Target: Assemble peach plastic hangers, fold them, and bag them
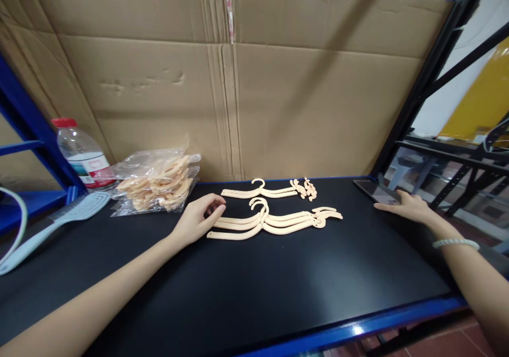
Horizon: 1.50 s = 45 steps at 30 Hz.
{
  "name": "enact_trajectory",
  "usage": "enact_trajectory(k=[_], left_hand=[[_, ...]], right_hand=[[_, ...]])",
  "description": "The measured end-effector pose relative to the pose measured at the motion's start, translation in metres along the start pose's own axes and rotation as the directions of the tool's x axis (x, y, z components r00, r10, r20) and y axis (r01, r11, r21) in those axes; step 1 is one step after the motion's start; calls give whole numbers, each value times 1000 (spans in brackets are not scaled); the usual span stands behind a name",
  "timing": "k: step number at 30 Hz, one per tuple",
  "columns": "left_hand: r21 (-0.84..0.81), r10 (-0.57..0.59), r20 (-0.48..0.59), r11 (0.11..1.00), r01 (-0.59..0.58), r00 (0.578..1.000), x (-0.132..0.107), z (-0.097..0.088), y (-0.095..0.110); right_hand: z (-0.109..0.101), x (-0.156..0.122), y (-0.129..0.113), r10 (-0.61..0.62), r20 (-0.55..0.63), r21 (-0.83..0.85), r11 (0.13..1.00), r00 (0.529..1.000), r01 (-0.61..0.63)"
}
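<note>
Several cream plastic clothes hangers [288, 230] lie overlapping on the black tabletop, hooks toward the back. At their left ends rests my left hand [199, 218], fingers loosely curled, with a gap between thumb and fingertips; whether it touches a hanger is hard to tell. Small cream pieces with curved arms [324, 216] lie at the hangers' right end. Behind is another group of hangers [242, 193], with small cream hook-like parts [306, 188] at its right. Far to the right, my right hand [409, 207] grips the near right edge of a dark smartphone [376, 191].
At left stand clear bags of cream plastic parts [159, 184], a red-capped bottle [81, 153] and a light blue hairbrush [75, 211]. Cardboard [318, 97] walls the back. A blue edge [345, 329] borders the table front; black metal posts [417, 92] rise at right.
</note>
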<state>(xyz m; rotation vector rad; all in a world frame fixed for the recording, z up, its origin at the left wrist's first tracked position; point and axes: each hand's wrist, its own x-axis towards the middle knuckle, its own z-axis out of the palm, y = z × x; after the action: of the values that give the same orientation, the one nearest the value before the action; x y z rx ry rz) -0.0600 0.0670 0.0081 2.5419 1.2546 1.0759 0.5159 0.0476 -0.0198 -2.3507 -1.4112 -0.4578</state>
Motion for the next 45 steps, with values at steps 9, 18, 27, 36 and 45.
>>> enact_trajectory(k=[9, 18, 27, 36, 45], left_hand=[[124, 53, 77, 990, -63, 996, 30, 11, -10], [242, 55, 264, 963, -122, 963, 68, 30, -16], [307, 47, 239, 944, -121, 970, 69, 28, -5], [299, -59, 26, 953, 49, 998, 35, -7, 25], [-2, 2, -115, 1000, -2, 993, -12, 0, 44]], right_hand=[[-33, -12, -136, -639, -25, 383, 704, 769, 598], [-17, -13, -215, -808, -15, 559, 481, 588, 675], [-14, -11, -220, -702, -145, 674, 446, 697, 589], [-46, -21, -214, -336, -210, 886, 331, 918, 324], [-63, -93, -227, -303, 102, 991, -47, 948, -122]])
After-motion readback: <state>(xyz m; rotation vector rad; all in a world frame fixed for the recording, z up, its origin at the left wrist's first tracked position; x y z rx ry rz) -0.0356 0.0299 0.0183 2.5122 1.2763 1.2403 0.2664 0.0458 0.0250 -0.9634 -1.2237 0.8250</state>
